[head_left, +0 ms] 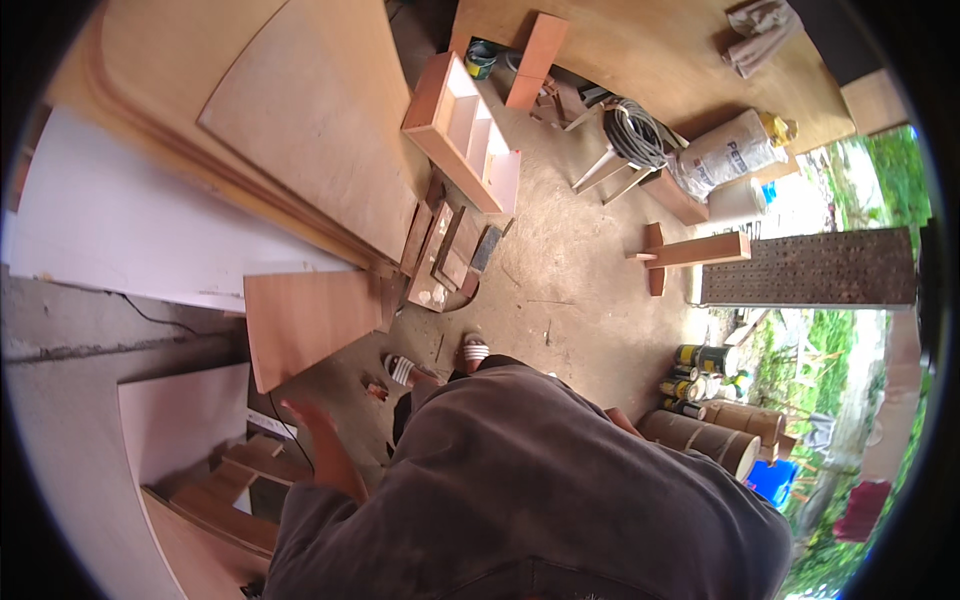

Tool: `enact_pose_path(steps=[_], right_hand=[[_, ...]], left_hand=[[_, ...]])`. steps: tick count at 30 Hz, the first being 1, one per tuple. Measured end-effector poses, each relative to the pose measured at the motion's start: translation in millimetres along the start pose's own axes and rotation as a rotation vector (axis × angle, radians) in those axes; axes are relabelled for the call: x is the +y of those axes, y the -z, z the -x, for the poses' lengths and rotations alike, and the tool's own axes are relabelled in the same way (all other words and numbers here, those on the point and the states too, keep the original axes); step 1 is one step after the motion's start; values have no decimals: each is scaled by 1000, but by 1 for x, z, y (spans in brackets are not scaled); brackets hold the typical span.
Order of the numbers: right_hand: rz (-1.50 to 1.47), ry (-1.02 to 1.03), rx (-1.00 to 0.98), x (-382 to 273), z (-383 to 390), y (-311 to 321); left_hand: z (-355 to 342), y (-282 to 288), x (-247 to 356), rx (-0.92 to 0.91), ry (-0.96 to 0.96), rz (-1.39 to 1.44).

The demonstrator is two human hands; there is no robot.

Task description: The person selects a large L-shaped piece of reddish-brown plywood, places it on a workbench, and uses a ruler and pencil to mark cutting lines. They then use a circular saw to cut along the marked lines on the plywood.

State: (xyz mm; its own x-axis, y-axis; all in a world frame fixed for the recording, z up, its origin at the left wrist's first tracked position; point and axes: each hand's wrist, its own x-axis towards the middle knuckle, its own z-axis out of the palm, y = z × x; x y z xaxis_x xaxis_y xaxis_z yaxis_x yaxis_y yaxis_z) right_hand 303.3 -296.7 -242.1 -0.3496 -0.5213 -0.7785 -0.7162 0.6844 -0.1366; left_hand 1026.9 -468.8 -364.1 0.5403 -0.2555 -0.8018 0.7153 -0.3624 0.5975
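One left hand (312,418), fingers (294,407) blurry, near a brown panel (308,318)

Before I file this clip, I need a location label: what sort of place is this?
Likely a woodworking workshop: large wooden panels stand at the left, with an open shelf unit beside them and cans at the right.

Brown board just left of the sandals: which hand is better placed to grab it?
Left, I'd judge: the left hand appears near the lower edge of the board. Little of the right arm shows, farther away.
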Motion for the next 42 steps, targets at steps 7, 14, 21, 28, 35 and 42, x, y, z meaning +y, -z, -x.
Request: enact_pose_path(steps=[7,14,21,28,35,42], right_hand=[[-199,-187,146,-57,-26,45],[-383,74,300,-1,-80,89],[-600,-339,-111,164,-141,87],[-624,-362,124,211,-202,188],[-585,-83,151,121,-334,271],[-118,170,73,-34,-417,405]], left_hand=[[13,-7,-60,-676,-220,-1904],[105,-114,-167,-1057,-330,-2076],[189,-236,-246,-1157,-6,-1712],[315,-335,-227,-1084,-123,-1471],[269,-376,-276,-1068,-190,-1711],[243,-472,-279,-1012,-68,-1780]])
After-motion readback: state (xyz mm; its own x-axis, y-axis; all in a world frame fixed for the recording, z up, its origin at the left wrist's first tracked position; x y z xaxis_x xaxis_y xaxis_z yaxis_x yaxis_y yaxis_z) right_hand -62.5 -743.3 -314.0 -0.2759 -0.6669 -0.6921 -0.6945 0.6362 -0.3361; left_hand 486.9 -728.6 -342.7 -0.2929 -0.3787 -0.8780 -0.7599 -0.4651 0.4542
